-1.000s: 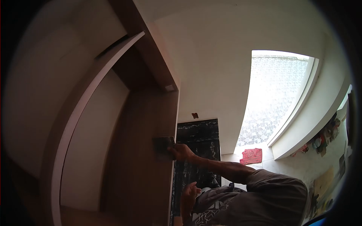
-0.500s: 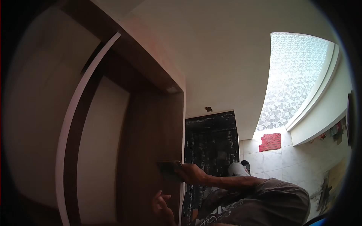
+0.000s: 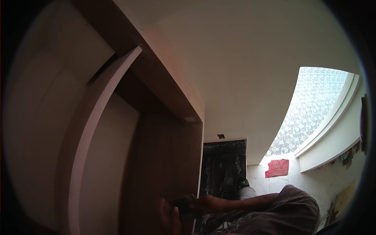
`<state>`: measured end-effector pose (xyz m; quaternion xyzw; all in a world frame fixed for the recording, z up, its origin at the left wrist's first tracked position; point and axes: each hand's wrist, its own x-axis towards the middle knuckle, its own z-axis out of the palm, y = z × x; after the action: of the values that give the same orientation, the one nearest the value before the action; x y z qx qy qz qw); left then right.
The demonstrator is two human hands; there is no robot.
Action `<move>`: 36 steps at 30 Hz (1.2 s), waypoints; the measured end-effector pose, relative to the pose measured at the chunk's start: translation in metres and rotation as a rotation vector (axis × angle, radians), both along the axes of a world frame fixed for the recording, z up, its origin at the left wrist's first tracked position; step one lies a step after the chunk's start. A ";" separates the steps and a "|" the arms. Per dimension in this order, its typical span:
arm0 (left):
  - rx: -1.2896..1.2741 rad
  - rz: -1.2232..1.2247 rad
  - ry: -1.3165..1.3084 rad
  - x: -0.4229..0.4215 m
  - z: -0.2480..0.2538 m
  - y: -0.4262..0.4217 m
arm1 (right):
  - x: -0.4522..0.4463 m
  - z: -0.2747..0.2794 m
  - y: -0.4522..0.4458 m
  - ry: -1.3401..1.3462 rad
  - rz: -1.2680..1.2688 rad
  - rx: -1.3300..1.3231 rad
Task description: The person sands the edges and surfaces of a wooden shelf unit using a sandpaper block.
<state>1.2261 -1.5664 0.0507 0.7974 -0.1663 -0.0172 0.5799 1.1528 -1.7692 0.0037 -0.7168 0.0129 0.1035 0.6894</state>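
Note:
My right hand (image 3: 208, 204) is closed on the end of a dark, flat, rectangular object (image 3: 184, 205), whose exact kind is too dim to make out. The object is held in front of the brown inner panel of a cabinet. Just left of it my left hand (image 3: 170, 221) is raised with fingers extended and apart, blurred and in shadow. Its fingertips come very near the object's left end; whether they touch I cannot tell. The brown cabinet panel (image 3: 160, 156) lies behind both hands.
A pale-edged shelf board (image 3: 90, 129) curves down the left. A black marbled slab (image 3: 223, 164) lies beyond the cabinet's edge. A red cloth (image 3: 277, 168) rests on white floor tiles by a bright doorway (image 3: 309, 109). A white door (image 3: 329, 150) stands at the right.
The camera has tilted, so the surroundings sit lower in view. The dark object and my left hand have come closer together, with the object still in my right hand.

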 end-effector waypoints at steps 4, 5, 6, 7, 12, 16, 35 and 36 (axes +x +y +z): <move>0.120 -0.067 0.159 0.004 -0.001 0.001 | -0.004 0.047 -0.043 0.166 0.180 -0.026; 0.100 -0.072 0.161 0.005 -0.007 0.002 | -0.004 0.042 -0.050 0.110 0.216 -0.088; 0.077 -0.075 0.164 0.008 -0.019 0.004 | -0.003 0.039 -0.058 0.057 0.255 -0.153; 0.053 -0.075 0.170 0.009 -0.032 0.008 | -0.003 0.037 -0.065 -0.036 0.276 -0.180; -0.639 -0.192 0.823 0.024 -0.064 0.024 | 0.004 0.056 -0.091 -0.327 0.281 0.081; -0.643 -0.113 0.767 0.033 -0.027 -0.009 | 0.017 0.049 -0.095 -0.525 0.269 0.335; 0.486 -0.337 -1.155 0.099 0.179 -0.282 | 0.059 0.091 -0.234 -0.507 -0.572 0.243; 0.549 -0.352 -1.254 0.103 0.194 -0.301 | 0.060 0.089 -0.239 -0.448 -0.598 0.243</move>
<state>1.3291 -1.8677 0.2450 0.7357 -0.5851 0.3105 0.1413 1.2133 -2.0079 0.0930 -0.5994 0.0581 -0.2600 0.7548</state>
